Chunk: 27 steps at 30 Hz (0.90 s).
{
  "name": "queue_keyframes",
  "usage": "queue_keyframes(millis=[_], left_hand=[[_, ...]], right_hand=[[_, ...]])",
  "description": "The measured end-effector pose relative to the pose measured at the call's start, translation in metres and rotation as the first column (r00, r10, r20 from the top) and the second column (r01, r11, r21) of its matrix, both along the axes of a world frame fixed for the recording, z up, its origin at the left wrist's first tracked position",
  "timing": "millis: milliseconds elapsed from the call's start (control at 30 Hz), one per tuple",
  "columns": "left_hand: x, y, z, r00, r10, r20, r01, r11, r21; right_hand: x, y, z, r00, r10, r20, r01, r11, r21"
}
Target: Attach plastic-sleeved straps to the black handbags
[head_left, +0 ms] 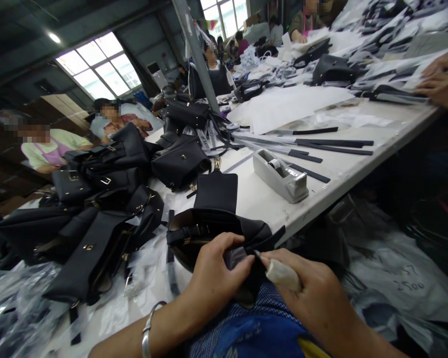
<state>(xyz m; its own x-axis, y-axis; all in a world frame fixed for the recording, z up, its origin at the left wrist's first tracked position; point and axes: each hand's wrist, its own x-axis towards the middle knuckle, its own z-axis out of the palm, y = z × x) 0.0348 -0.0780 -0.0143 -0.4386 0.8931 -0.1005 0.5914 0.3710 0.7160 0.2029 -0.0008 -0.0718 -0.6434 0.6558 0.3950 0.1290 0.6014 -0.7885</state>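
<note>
A black handbag (216, 219) with its flap open lies at the table's near edge, partly over my lap. My left hand (214, 276) is closed, pinching the bag's near rim, with a silver bangle on that wrist. My right hand (309, 293) is also closed on the same edge of the bag, thumb wrapped in a white bandage. Both hands meet at a small dark piece of the bag's rim between the fingertips.
A heap of black handbags (104, 199) covers the table's left side. A grey tape dispenser (281, 175) stands to the right of my bag, with black straps (332, 144) and white sheets (283, 104) beyond. Other people work along the table; another person's hand (442, 79) shows far right.
</note>
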Motion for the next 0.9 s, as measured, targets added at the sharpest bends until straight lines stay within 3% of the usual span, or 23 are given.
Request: queue_keyframes(millis=[167,267,433,600,700,833,900], left_hand=[[0.008,-0.006,-0.011,0.996,0.090,-0.025,-0.088,0.993,0.075],[0.008,-0.006,-0.015,0.995,0.086,-0.044,-0.081,0.990,0.114],[0.003,-0.006,-0.018,0.996,0.056,-0.068,-0.046,0.989,0.142],[0.000,-0.007,-0.017,0.996,0.043,-0.075,-0.033,0.991,0.129],[-0.002,-0.007,-0.017,0.996,0.020,-0.082,-0.010,0.992,0.125],[-0.008,-0.006,-0.017,0.996,0.018,-0.089,-0.007,0.992,0.126],[-0.010,-0.006,-0.017,0.995,0.024,-0.095,-0.013,0.993,0.121]], right_hand=[[-0.005,-0.015,-0.007,0.996,-0.076,-0.035,0.080,0.989,0.126],[-0.011,-0.020,-0.008,0.991,-0.121,-0.065,0.128,0.983,0.128],[-0.018,-0.022,-0.009,0.987,-0.159,-0.036,0.156,0.985,-0.073],[-0.023,-0.022,-0.007,0.960,-0.277,0.048,0.277,0.908,-0.315],[-0.025,-0.022,-0.009,0.968,-0.246,0.049,0.249,0.925,-0.285],[-0.029,-0.020,-0.012,0.993,-0.120,-0.011,0.118,0.986,-0.118],[-0.033,-0.019,-0.013,0.992,-0.123,-0.006,0.121,0.981,-0.154]])
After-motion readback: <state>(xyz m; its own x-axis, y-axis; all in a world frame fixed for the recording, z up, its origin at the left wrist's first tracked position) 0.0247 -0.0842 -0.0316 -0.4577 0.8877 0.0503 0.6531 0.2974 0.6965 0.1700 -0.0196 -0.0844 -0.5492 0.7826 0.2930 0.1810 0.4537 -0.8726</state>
